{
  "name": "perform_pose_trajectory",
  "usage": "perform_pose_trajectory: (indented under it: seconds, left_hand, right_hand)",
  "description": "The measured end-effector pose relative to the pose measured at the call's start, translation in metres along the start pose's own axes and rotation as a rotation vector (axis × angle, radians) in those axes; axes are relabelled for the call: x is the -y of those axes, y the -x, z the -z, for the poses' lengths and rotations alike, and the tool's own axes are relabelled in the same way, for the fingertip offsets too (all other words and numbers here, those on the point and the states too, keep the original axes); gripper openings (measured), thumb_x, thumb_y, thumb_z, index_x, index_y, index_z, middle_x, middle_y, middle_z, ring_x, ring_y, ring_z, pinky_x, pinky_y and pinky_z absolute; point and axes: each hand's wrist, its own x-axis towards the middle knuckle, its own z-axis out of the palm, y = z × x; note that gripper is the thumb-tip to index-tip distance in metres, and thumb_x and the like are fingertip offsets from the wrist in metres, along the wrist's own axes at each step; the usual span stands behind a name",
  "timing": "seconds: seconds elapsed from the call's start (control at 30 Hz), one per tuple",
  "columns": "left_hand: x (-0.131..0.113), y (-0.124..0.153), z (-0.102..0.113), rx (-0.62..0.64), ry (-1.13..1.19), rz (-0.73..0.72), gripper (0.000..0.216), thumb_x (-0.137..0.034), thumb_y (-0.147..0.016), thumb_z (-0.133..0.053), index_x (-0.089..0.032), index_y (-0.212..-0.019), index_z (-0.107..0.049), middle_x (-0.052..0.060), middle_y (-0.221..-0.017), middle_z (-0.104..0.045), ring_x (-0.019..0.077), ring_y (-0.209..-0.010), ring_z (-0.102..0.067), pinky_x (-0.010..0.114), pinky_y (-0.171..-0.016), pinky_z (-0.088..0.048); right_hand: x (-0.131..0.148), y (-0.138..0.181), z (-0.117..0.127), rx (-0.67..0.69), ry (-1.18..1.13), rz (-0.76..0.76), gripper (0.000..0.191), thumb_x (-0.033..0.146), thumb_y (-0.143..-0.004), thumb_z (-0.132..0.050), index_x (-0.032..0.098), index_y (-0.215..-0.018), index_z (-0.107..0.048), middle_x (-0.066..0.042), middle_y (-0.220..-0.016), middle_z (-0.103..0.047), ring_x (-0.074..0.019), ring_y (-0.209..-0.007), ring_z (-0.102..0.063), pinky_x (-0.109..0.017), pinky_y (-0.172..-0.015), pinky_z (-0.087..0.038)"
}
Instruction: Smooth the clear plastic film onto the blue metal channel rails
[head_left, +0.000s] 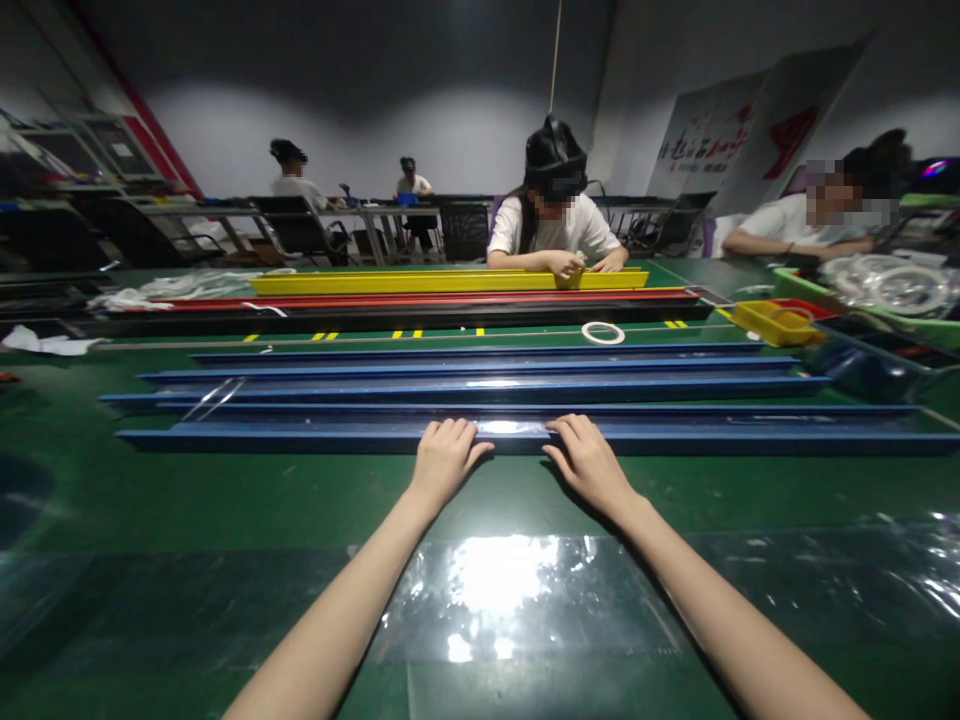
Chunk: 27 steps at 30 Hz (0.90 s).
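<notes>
Left hand (pixel 445 457) and right hand (pixel 591 462) touch nearest blue channel (pixel 517 444) beneath.

The blue channels (pixel 300 443) look smooth, the clear plastic sheet (pixel 600 605) glossy.

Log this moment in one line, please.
left hand: on nearest blue channel | right hand: same channel | foreground: clear film

My green counter (pixel 330 500) carries a sheet of clear plastic film (pixel 225 605) nearest me, then blue channel strips (pixel 300 441) lying lengthwise side by side. Beyond them I see a white ring (pixel 603 342), red and black strips (pixel 420 316) and a yellow channel strip (pixel 450 284), with a yellow bin (pixel 766 326) and a green basket (pixel 801 288) toward my right.
</notes>
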Motion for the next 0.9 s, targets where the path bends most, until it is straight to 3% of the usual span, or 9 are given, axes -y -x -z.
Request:
perform_pose_trajectory:
  seconds: [0.23,0.47,0.9]
  left_hand:
    - [0.000,0.000,0.000,0.006,-0.004,0.005,0.037,-0.048,-0.089,-0.038,-0.017,-0.077,-0.056,0.005,-0.073,-0.058,0.0184,-0.072,-0.050,0.031,-0.067,-0.030]
    - [0.003,0.002,0.000,-0.009,0.035,-0.012,0.035,-0.048,-0.088,-0.040,-0.017,-0.091,-0.058,0.005,-0.079,-0.061,0.0181,-0.076,-0.052,0.030,-0.069,-0.031]
    - [0.005,0.002,0.000,-0.032,0.054,0.021,0.034,-0.048,-0.087,-0.043,-0.017,-0.087,-0.058,0.005,-0.081,-0.061,0.0185,-0.080,-0.052,0.031,-0.073,-0.033]
  right_hand:
    - [0.001,-0.003,-0.007,-0.021,-0.106,-0.059,0.014,0.015,-0.086,-0.039,0.018,-0.092,-0.051,-0.008,-0.087,-0.055,-0.0209,-0.087,-0.047,-0.032,-0.074,-0.038]
    - [-0.003,-0.006,-0.012,-0.068,-0.161,-0.066,0.014,0.008,-0.081,-0.042,0.018,-0.083,-0.051,-0.007,-0.082,-0.055,-0.0200,-0.083,-0.047,-0.031,-0.072,-0.038]
    - [-0.051,0.019,0.016,-0.076,-0.089,-0.202,0.012,0.010,-0.075,-0.045,0.020,-0.079,-0.048,-0.004,-0.080,-0.055,-0.0192,-0.081,-0.047,-0.030,-0.071,-0.039]
